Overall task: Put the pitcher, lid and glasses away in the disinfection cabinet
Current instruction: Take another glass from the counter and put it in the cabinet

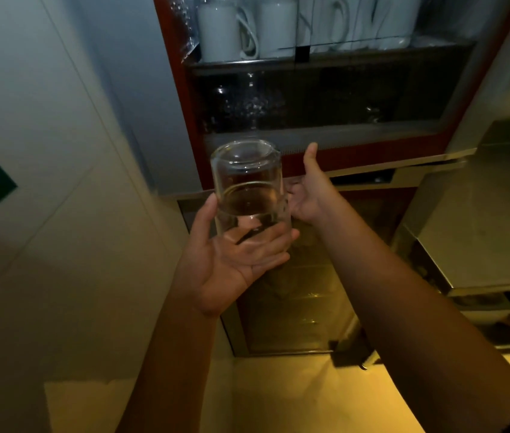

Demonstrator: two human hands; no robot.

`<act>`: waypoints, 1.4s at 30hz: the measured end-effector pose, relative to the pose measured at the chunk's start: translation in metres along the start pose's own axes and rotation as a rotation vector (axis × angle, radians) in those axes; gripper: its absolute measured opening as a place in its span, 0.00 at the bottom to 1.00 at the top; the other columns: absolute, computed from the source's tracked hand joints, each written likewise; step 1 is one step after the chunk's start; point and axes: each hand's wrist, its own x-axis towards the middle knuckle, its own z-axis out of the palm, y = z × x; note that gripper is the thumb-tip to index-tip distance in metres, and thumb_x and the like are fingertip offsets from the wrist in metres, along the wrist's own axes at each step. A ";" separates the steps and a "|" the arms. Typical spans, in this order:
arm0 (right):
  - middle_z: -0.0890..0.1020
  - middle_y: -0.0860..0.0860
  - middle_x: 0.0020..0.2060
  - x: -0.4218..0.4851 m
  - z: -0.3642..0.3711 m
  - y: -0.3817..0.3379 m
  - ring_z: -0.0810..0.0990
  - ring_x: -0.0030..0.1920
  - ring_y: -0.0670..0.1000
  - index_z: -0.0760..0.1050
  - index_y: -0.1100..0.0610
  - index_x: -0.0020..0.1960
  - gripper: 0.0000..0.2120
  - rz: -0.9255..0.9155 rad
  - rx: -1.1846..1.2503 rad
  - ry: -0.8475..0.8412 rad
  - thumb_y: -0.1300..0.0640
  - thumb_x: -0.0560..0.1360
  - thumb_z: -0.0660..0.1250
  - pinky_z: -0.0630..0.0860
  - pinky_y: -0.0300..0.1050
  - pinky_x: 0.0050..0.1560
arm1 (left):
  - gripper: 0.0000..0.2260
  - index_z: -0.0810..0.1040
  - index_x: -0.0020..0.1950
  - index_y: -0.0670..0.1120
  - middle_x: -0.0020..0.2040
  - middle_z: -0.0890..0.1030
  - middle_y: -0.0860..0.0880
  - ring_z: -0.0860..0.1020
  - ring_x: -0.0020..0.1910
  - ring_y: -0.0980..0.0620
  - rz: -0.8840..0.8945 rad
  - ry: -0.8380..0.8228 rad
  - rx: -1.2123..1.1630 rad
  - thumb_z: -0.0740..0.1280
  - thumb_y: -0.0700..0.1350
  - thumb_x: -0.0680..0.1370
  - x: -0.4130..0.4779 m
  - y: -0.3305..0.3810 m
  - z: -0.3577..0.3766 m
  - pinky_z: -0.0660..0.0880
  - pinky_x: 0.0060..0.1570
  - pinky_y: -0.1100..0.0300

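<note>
My left hand [231,260] cradles the glass [247,182], thumb on its left side, fingers curled round its lower end. Just right, my right hand [310,195] is by the cabinet [372,153], thumb raised. Its fingers are hidden, so I cannot tell their state.

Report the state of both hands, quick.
Left hand: holding the glass.
Right hand: thumb up, fingers hidden behind the glass; cannot tell.
</note>
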 end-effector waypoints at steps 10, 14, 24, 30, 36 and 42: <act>0.75 0.61 0.62 -0.026 -0.001 0.019 0.78 0.57 0.63 0.64 0.57 0.71 0.45 0.078 0.100 -0.043 0.35 0.62 0.71 0.74 0.63 0.55 | 0.37 0.68 0.68 0.39 0.62 0.75 0.33 0.76 0.59 0.36 -0.048 0.080 0.010 0.62 0.63 0.67 -0.023 -0.029 0.020 0.79 0.48 0.48; 0.70 0.61 0.67 -0.034 -0.013 0.020 0.76 0.59 0.65 0.61 0.55 0.72 0.64 0.037 0.107 -0.040 0.40 0.41 0.81 0.73 0.66 0.55 | 0.36 0.69 0.68 0.41 0.63 0.74 0.34 0.76 0.59 0.37 -0.053 0.055 0.042 0.61 0.63 0.67 -0.038 -0.038 0.027 0.79 0.48 0.49; 0.68 0.60 0.69 -0.082 -0.043 0.031 0.69 0.67 0.62 0.53 0.58 0.75 0.40 -0.012 0.115 -0.138 0.35 0.73 0.58 0.64 0.63 0.66 | 0.41 0.71 0.67 0.38 0.62 0.74 0.31 0.75 0.60 0.35 -0.018 0.056 0.015 0.74 0.61 0.62 -0.084 -0.070 0.040 0.80 0.44 0.49; 0.71 0.57 0.66 -0.127 -0.042 0.031 0.72 0.63 0.58 0.57 0.56 0.74 0.30 -0.114 -0.321 0.079 0.42 0.77 0.57 0.69 0.57 0.64 | 0.40 0.71 0.66 0.38 0.63 0.72 0.31 0.74 0.61 0.33 0.008 0.055 -0.028 0.77 0.58 0.61 -0.102 -0.083 0.049 0.80 0.43 0.47; 0.69 0.52 0.60 -0.164 -0.036 0.030 0.70 0.57 0.47 0.66 0.57 0.65 0.19 -0.971 -1.279 0.389 0.55 0.77 0.63 0.67 0.37 0.49 | 0.40 0.75 0.64 0.38 0.63 0.74 0.32 0.74 0.61 0.34 0.043 0.058 0.018 0.80 0.56 0.57 -0.124 -0.089 0.060 0.80 0.45 0.46; 0.73 0.62 0.62 -0.185 0.002 0.026 0.68 0.65 0.60 0.72 0.62 0.61 0.17 -1.763 -1.572 0.081 0.58 0.73 0.63 0.65 0.49 0.63 | 0.38 0.79 0.58 0.36 0.61 0.75 0.32 0.76 0.59 0.35 0.079 0.046 0.041 0.81 0.55 0.55 -0.156 -0.082 0.080 0.81 0.42 0.48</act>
